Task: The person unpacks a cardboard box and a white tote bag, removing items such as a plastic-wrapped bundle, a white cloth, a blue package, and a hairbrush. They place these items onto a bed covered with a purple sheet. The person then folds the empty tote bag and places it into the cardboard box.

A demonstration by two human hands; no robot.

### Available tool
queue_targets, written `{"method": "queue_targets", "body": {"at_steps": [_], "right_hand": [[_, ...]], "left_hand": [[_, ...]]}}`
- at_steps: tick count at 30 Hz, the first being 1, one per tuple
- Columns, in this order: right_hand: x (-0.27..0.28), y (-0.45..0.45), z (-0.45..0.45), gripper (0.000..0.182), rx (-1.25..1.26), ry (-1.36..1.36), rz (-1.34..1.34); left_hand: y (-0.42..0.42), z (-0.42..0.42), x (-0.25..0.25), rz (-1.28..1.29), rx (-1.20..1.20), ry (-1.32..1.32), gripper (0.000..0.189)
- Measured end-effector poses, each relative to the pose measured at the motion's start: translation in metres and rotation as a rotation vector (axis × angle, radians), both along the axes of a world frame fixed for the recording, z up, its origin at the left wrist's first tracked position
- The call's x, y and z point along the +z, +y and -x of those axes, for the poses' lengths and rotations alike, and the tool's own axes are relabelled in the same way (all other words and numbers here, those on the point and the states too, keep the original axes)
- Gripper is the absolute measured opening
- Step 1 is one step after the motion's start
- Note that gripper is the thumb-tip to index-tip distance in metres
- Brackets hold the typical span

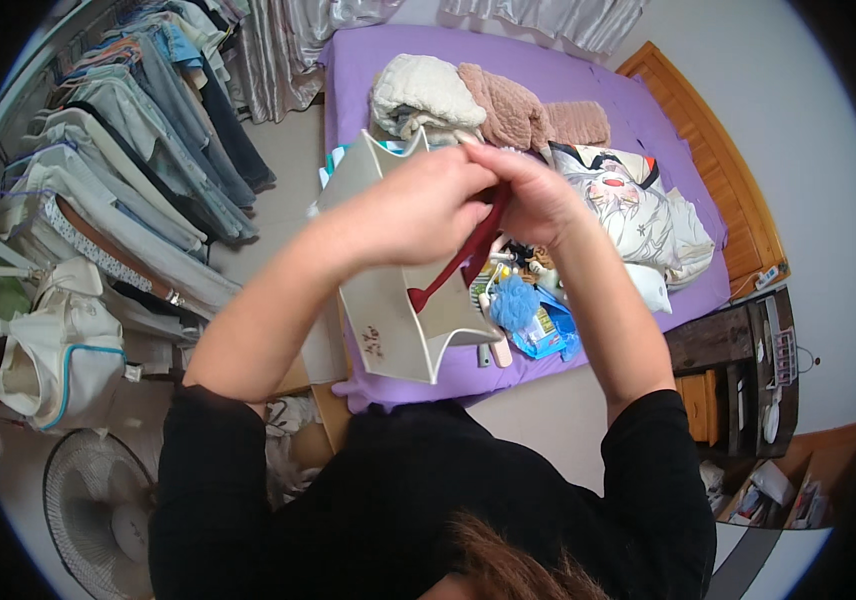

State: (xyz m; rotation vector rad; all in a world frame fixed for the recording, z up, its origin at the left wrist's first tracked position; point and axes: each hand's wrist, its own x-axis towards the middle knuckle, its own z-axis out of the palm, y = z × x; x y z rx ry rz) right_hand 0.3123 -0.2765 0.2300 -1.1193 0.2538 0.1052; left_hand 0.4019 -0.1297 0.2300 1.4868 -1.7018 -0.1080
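My left hand (443, 199) and my right hand (536, 187) meet in front of me over the bed. Both grip the dark red handle straps (443, 281) of a cream tote bag (383, 307) with stiff side edges. The bag hangs tilted, its top gaping, and bears small reddish-brown writing on one wall. My forearms and hands cover part of it, and I cannot see inside fully. Just beyond my right wrist lie a blue mesh bath puff (515, 302), a blue plastic packet (544, 334) and several small items on the bed.
The bed (398, 45) has a purple sheet. On it lie a white fluffy blanket (428, 94), a pink one (503, 105) and a printed pillow (623, 199). Hanging clothes (127, 150) and a white bag (75, 352) are left, above a fan (97, 510). Dark shelves (720, 337) stand right.
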Motion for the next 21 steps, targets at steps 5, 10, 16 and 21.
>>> {"method": "queue_targets", "body": {"at_steps": [5, 10, 16, 21], "right_hand": [[0.018, -0.072, 0.010, 0.027, -0.073, 0.070, 0.049], [0.029, -0.124, 0.033, 0.047, 0.287, -0.207, -0.297], [0.055, -0.158, 0.070, 0.058, 0.505, -0.259, -0.209], [0.103, -0.165, 0.108, 0.059, 0.594, -0.364, -0.039]], "left_hand": [[0.027, -0.048, -0.007, 0.098, 0.156, 0.473, 0.019], [0.059, -0.062, -0.109, -0.206, 0.456, 0.701, 0.018], [0.052, -0.004, -0.162, -0.383, 0.429, 1.009, 0.014], [0.004, 0.042, -0.221, -0.585, 0.311, 1.143, 0.031]]}}
